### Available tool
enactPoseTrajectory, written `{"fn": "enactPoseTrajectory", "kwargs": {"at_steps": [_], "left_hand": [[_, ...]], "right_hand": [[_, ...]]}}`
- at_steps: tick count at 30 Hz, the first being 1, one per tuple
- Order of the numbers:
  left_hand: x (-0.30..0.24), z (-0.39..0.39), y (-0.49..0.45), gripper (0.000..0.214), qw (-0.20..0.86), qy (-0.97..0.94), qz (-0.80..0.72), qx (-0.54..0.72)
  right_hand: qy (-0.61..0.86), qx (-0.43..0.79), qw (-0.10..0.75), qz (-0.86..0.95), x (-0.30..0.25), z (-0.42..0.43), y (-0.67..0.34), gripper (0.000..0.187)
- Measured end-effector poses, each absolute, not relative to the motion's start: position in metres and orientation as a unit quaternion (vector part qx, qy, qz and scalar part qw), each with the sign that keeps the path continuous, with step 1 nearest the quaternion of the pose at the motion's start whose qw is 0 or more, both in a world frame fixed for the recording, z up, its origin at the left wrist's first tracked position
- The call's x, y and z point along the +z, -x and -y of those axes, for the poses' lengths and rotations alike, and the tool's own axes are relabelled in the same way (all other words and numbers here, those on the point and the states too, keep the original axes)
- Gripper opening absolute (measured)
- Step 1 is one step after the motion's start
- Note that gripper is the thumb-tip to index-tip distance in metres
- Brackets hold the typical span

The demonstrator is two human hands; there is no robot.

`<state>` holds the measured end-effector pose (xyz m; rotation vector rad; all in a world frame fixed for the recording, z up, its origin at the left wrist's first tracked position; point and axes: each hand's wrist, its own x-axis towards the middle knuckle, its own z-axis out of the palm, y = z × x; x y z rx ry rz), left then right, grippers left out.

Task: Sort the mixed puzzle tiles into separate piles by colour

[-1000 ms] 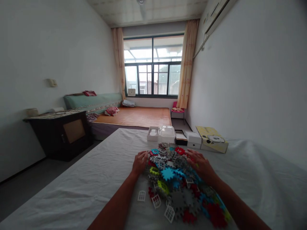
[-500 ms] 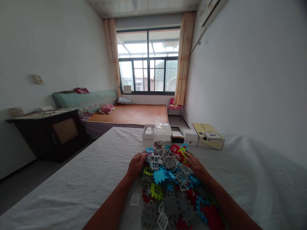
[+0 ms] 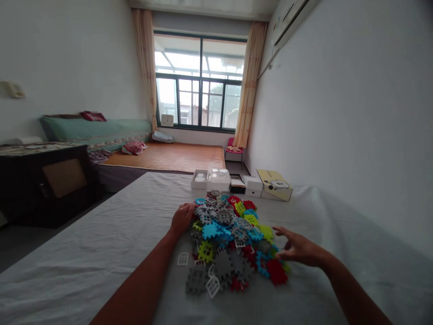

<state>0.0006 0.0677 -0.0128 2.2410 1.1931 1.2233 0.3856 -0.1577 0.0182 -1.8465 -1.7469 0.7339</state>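
A heap of toothed plastic building pieces (image 3: 222,262) in grey, blue, red and lime green spreads over the grey cloth. White window-shaped pieces (image 3: 213,286) lie among them, one (image 3: 183,258) apart at the left. My left hand (image 3: 183,218) rests against the heap's far left edge, fingers extended and fingertips partly hidden by the pieces. At the right side, my right hand (image 3: 297,247) has its thumb and fingers apart, close to a lime green piece (image 3: 267,232) and a red piece (image 3: 277,271). Nothing shows between its fingers.
Behind the heap stand a white box (image 3: 199,179), a clear plastic container (image 3: 218,179), a black box (image 3: 237,184), another white box (image 3: 253,186) and a yellow cartoon box (image 3: 274,185). Beyond the cloth-covered table (image 3: 128,216) are a bed (image 3: 176,155) and a dark cabinet (image 3: 64,180).
My right hand has moved off the heap's far right part, coming nearer along its right side. My left hand stays at the left edge. The camera view has shifted.
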Motion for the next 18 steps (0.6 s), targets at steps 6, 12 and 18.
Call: {"fn": "enactPoseTrajectory", "kwargs": {"at_steps": [6,12,18], "left_hand": [[-0.015,-0.064,-0.004,0.043,0.153,-0.804,-0.402,0.412],[-0.014,-0.061,-0.003,0.04,0.161,-0.8,-0.407,0.411],[-0.014,-0.062,-0.001,0.041,0.164,-0.795,-0.415,0.412]], "right_hand": [[0.685,0.22,0.263,0.643,-0.001,0.185,-0.347,0.086],[0.663,0.183,0.345,0.639,0.013,0.154,-0.354,0.054],[0.769,0.014,0.304,0.563,0.009,0.088,-0.432,0.044]]}}
